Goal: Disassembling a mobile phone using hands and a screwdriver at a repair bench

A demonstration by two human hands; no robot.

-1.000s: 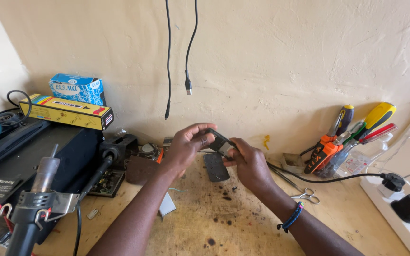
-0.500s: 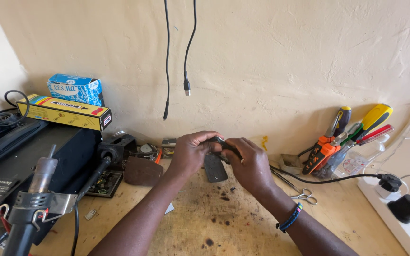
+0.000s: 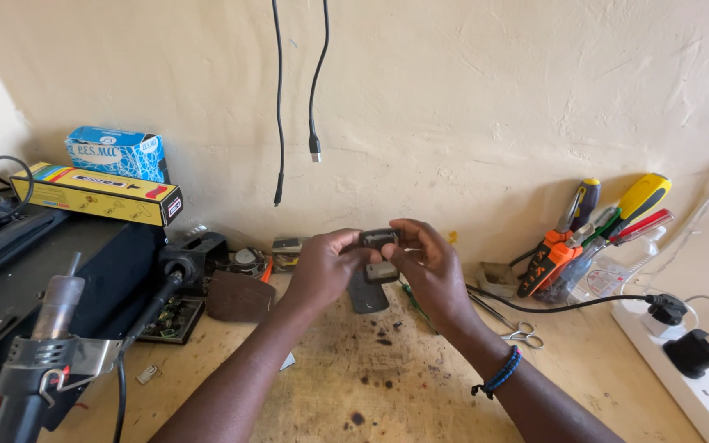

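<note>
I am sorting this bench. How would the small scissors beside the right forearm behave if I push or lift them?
The scissors look metal and thin, so probably stiff and light. They lie flat on the wooden bench, so they would likely slide, not roll. A black cable runs close by them and might snag; the right hand is clear of them.

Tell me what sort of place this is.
Probably a small electronics repair bench: a hot-air gun stands in a holder, screwdrivers lean against the wall, and both hands hold a small dark device over the scorched worktop.
</note>
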